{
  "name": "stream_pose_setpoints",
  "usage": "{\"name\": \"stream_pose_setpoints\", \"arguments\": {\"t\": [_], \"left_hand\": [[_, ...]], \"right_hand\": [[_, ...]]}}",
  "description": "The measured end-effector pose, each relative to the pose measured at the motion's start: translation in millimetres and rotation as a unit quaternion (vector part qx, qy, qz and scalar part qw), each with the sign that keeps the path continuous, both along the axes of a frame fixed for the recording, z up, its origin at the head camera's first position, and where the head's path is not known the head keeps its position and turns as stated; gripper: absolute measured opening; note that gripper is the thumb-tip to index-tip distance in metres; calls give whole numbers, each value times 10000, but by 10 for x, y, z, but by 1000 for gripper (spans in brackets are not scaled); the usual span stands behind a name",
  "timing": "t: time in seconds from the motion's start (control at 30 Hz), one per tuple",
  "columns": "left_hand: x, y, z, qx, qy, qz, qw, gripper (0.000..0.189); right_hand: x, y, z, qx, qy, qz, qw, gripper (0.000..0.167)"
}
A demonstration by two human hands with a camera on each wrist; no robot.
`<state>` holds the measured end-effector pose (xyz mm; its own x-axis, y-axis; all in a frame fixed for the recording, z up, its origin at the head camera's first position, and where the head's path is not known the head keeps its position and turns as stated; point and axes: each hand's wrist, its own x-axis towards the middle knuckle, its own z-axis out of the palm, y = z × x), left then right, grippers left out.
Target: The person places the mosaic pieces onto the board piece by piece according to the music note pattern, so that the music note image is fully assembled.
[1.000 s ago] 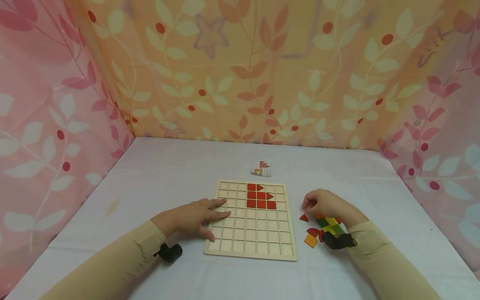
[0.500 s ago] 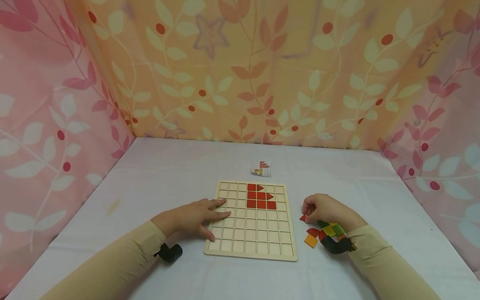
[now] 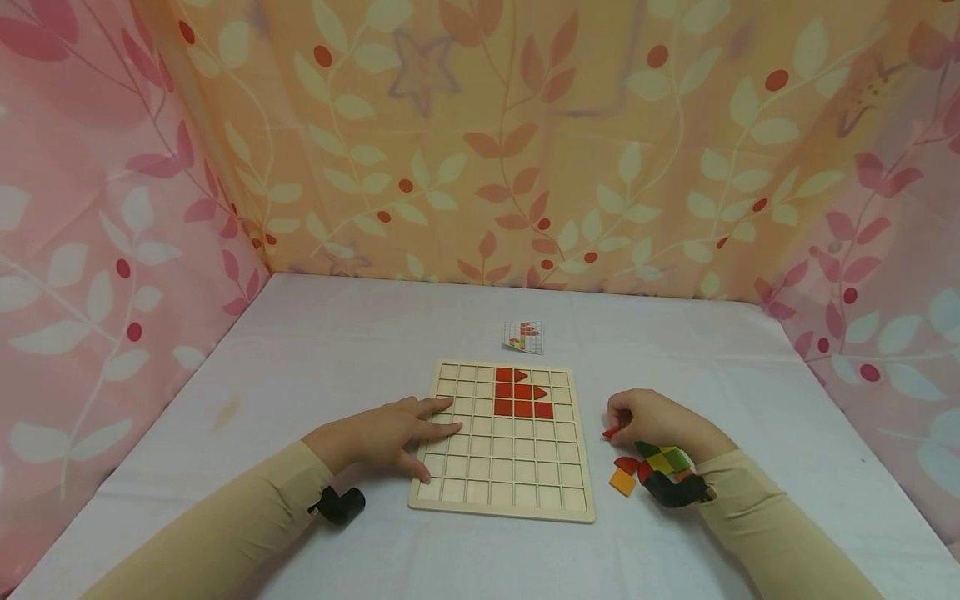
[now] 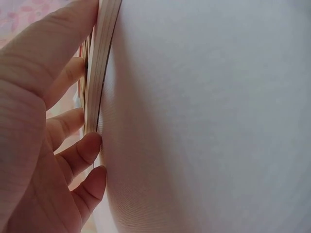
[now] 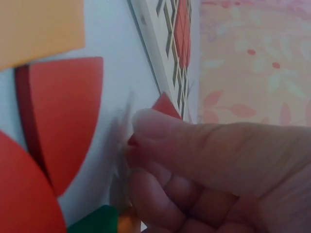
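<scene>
Red triangle [image 5: 166,106] clamped by fingers of the right hand [image 3: 651,423]
An orange square [image 3: 622,481] lies near them; the left hand [image 3: 386,435] has fingers apart, some on the grid board [image 3: 502,468].

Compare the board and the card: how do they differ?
The board is larger than the card. The card lies farther back than the board. The left hand touches the board, but not the card. The board bears only red pieces; the card's picture also has yellow. Both show a grid with red in it.
</scene>
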<state>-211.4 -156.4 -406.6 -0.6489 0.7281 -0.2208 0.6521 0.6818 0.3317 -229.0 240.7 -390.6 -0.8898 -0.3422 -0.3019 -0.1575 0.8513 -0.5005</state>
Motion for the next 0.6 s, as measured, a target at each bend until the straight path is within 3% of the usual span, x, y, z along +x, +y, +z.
{"name": "stream_pose_setpoints", "arguments": {"t": [0.27,0.6], "left_hand": [[-1,1,-1,-22,-27,28,10000,78],[-1,5,-12,-84,-25,102,9999,79]], "right_hand": [[-73,-38,61,-224,-67,-263,9994,17],[-173,-249,101,-350,168,-116,9992,8]]}}
